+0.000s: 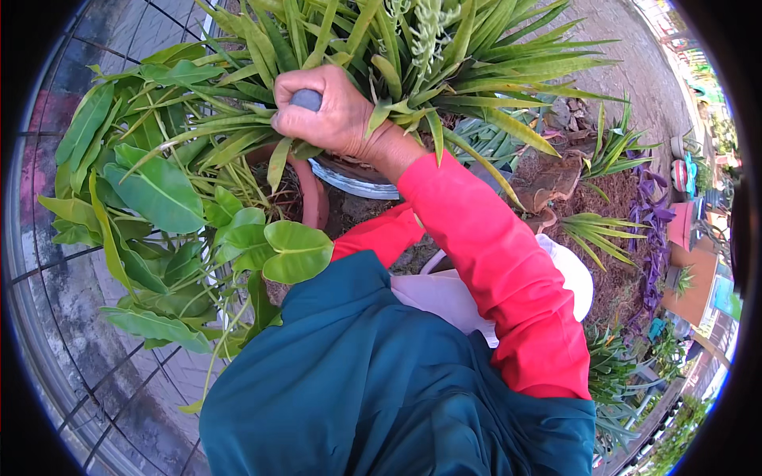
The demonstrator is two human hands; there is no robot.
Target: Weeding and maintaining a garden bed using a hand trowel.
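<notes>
My right hand (324, 110) is closed in a fist around a handle (306, 99), whose grey rounded end shows between thumb and fingers. The rest of that tool is hidden below the fist. It is among the long, narrow leaves of a bushy potted plant (494, 83), with a pale flower spike (430, 35) standing up near its middle. Under my right wrist shows the pale blue-white rim (357, 185) of a pot. My left arm, in a red sleeve (381, 235), passes beneath my right forearm; my left hand is hidden.
Broad-leaved greenery (158, 196) crowds the left, beside a terracotta pot rim (314, 205). A wire mesh fence (77, 268) runs along the left edge. To the right are brown soil (613, 202), purple-leaved plants (652, 202), a broken brown block (547, 175) and a pink pot (681, 225).
</notes>
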